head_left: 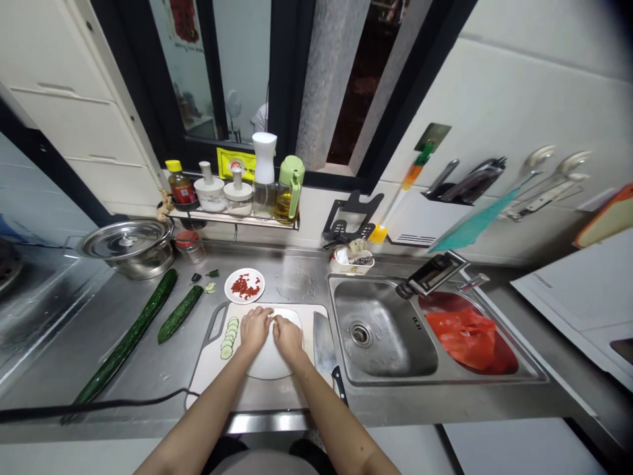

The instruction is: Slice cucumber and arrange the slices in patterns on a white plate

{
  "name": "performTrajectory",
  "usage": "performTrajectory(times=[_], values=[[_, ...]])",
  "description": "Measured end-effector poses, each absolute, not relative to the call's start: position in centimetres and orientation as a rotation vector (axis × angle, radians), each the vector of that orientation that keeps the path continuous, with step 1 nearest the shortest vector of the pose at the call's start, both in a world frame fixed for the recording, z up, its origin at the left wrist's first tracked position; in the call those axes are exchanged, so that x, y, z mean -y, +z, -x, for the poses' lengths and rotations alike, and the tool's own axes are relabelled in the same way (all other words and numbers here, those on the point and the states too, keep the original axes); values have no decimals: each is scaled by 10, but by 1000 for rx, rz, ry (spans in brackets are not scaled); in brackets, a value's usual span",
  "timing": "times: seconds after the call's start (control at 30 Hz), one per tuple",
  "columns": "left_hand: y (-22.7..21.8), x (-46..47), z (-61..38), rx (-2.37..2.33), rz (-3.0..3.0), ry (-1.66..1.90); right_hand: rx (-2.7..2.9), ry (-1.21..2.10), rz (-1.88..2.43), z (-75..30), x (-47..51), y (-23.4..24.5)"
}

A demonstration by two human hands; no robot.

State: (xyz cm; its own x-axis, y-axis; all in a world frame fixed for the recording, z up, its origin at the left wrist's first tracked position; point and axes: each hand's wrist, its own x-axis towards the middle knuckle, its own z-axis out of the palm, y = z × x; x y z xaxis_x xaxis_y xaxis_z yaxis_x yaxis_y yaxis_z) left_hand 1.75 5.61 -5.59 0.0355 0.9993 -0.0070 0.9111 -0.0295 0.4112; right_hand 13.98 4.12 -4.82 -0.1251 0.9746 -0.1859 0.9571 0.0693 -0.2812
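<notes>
1. Fingers (pixel 261 316) of both hands bend close together, tips down on the plate (pixel 270 367); whether they pinch anything, I cannot tell.
2. Left hand (pixel 254 329) and right hand (pixel 288 336) touch, side by side.
3. Plate sits mid-board (pixel 212 377), with slices (pixel 229 338) just left and a cleaver (pixel 324 344) just right.
4. Cucumbers (pixel 180 313) lie further left, sink (pixel 390 313) right.

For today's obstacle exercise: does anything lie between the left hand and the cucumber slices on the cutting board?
Nothing visible does. The left hand rests on the white plate, and the cucumber slices lie just left of it on the cutting board. The cleaver lies beyond the right hand.
</notes>
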Motion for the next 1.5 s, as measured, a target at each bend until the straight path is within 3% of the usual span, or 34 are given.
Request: performTrajectory(times=[1.5], values=[[-47, -56, -22, -1983, -1994, 299, 2418, 399, 2004, -139, -41, -57]])
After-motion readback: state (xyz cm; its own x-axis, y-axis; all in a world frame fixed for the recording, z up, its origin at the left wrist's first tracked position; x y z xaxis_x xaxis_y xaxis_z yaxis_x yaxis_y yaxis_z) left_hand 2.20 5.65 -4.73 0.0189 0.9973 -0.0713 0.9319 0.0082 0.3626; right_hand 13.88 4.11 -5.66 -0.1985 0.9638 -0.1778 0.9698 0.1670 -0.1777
